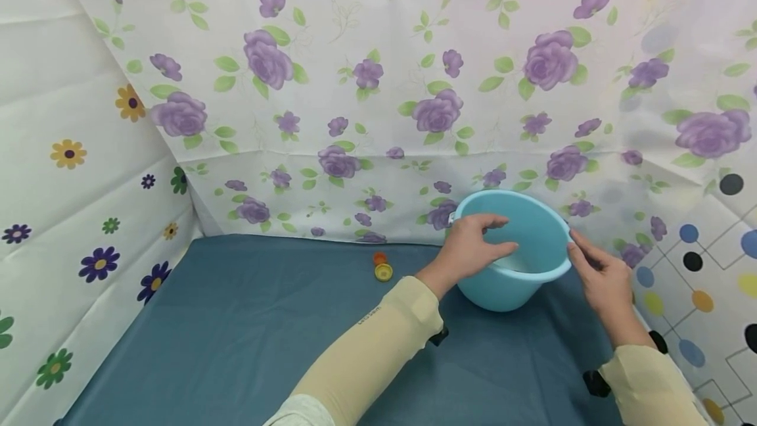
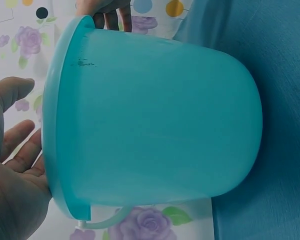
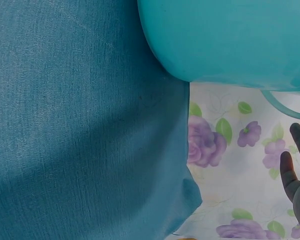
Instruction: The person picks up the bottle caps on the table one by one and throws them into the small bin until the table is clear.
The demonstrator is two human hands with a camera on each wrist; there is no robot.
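A light blue plastic bucket (image 1: 499, 291) stands near the back right of the blue-covered table, its rim slanting in the head view. My left hand (image 1: 467, 248) hovers at the near left of the bucket's mouth, thumb and fingers apart with nothing between them. At the right side of the rim, my right hand (image 1: 606, 278) pinches the edge with thumb and fingers. The left wrist view shows the bucket's side (image 2: 160, 120) and its thin curved handle (image 2: 110, 220) below the rim. Inside the bucket, the bottom is hidden.
A small orange piece (image 1: 380, 258) and a small yellow round piece (image 1: 384, 273) lie left of the bucket on the blue cloth (image 1: 266, 327). A flowered curtain (image 1: 367, 117) hangs behind the table; patterned sheets (image 1: 698, 268) flank it on both sides.
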